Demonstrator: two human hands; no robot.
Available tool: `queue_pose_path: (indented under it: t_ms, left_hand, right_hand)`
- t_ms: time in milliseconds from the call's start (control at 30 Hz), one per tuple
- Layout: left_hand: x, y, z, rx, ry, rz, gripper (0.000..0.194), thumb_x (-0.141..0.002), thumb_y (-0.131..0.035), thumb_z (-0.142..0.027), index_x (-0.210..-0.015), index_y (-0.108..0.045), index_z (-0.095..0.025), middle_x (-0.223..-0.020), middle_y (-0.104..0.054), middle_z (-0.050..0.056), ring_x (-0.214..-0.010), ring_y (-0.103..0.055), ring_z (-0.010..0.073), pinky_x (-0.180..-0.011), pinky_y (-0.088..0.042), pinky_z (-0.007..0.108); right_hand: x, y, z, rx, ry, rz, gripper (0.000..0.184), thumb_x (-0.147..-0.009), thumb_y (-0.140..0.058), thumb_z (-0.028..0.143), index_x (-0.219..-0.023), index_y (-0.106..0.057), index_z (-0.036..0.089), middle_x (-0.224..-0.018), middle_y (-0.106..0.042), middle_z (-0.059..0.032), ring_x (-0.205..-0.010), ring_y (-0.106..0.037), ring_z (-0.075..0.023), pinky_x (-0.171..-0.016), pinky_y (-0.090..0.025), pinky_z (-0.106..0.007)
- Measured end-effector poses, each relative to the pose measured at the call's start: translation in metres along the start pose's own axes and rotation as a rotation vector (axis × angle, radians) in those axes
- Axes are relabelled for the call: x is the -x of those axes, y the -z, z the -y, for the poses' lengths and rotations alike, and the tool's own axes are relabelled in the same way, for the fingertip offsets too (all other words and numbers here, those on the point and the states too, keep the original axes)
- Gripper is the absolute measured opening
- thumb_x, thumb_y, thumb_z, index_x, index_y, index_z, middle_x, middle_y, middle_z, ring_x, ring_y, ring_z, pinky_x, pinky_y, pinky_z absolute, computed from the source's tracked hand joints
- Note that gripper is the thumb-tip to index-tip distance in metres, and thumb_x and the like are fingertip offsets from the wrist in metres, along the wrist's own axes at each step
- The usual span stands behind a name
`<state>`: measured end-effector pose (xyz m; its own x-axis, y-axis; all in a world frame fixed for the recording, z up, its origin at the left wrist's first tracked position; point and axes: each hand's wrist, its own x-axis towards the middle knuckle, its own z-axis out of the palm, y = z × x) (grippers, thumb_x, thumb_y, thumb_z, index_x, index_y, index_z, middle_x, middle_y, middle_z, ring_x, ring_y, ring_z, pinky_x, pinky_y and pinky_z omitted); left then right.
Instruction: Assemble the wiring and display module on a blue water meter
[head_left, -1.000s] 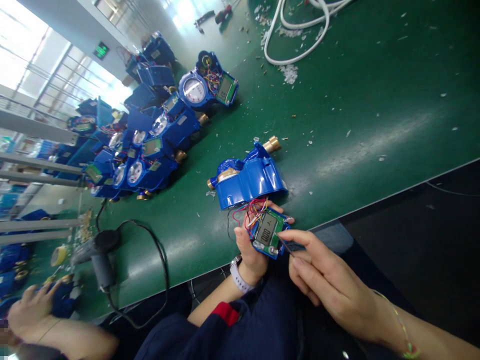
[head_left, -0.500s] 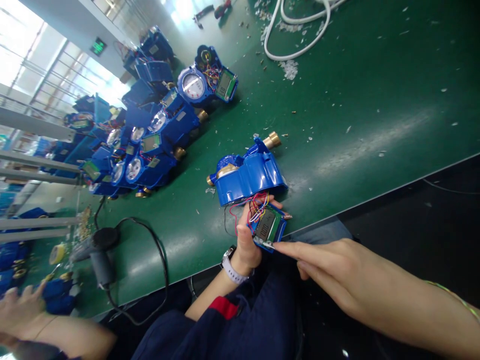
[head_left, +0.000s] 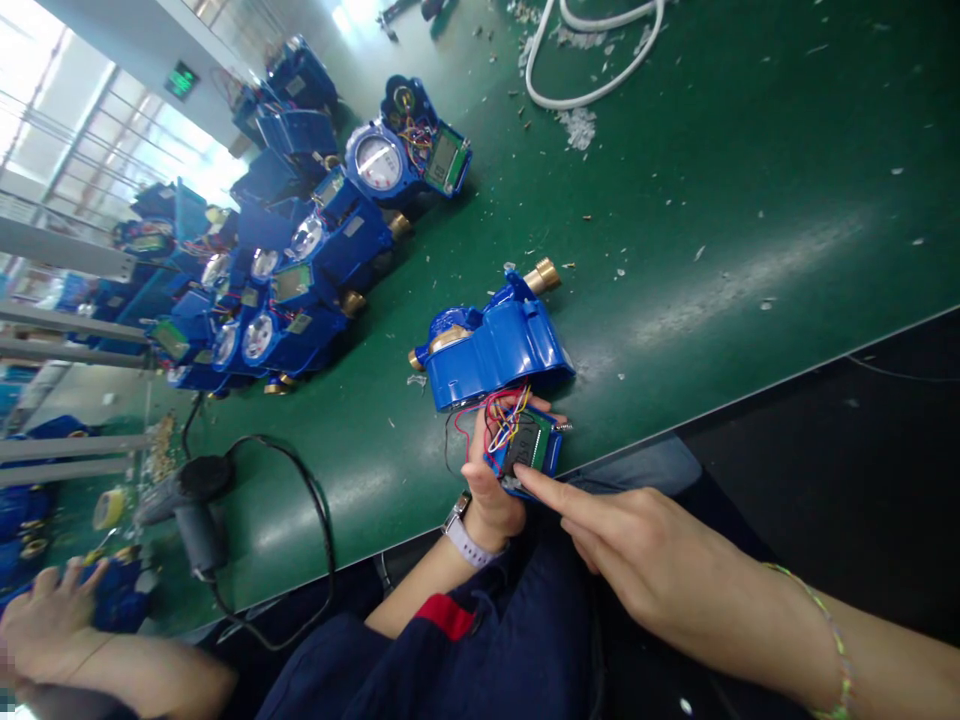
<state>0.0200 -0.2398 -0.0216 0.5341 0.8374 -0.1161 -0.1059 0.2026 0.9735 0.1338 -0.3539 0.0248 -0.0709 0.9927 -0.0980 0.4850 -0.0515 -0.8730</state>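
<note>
My left hand (head_left: 493, 497), with a watch on its wrist, holds a circuit board with an LCD display (head_left: 527, 445) in a blue frame at the table's front edge. Colored wires (head_left: 510, 408) run from the board to a blue water meter (head_left: 499, 350) with brass pipe ends, lying on its side just beyond. My right hand (head_left: 637, 540) holds nothing. Its index finger is stretched out, with the tip at the lower corner of the display; the other fingers are partly curled. Digits on the display are partly covered by that fingertip.
Several blue water meters (head_left: 300, 270) crowd the left of the green table (head_left: 697, 200). A heat gun (head_left: 199, 515) with a black cord lies front left, near a co-worker's hand (head_left: 60, 610). A white cable (head_left: 529, 70) and scraps lie at the back.
My right index finger has moved left and up, from the board's lower edge onto the display's corner. The display reading looks different. The board has shifted slightly left; the co-worker's hand has moved slightly.
</note>
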Motion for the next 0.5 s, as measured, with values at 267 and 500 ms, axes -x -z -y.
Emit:
queue_pose_path:
  t_ms: [267,500]
  left_hand:
    - [-0.002,-0.011,-0.004,0.018,-0.021,-0.055,0.086,-0.072,-0.027,-0.089,-0.114,-0.061,-0.023,-0.1,-0.072,0.012,-0.088,-0.068,0.0288,-0.08,-0.058,0.042]
    - [-0.001,-0.016,-0.009,0.138,0.028,-0.055,0.08,-0.074,-0.035,-0.086,-0.114,-0.063,-0.023,-0.104,-0.072,0.012,-0.089,-0.069,0.0291,-0.084,-0.058,0.044]
  right_hand:
    - [-0.001,-0.016,0.0,-0.239,0.06,-0.107,0.056,-0.097,-0.031,0.013,-0.151,-0.031,0.027,-0.107,-0.07,-0.0025,-0.084,-0.069,-0.0207,-0.073,-0.056,-0.035]
    - [-0.004,-0.022,0.001,-0.419,0.028,-0.178,0.048,-0.099,-0.034,0.019,-0.146,-0.042,0.023,-0.082,-0.07,-0.0001,-0.064,-0.064,-0.0158,-0.079,-0.055,-0.031]
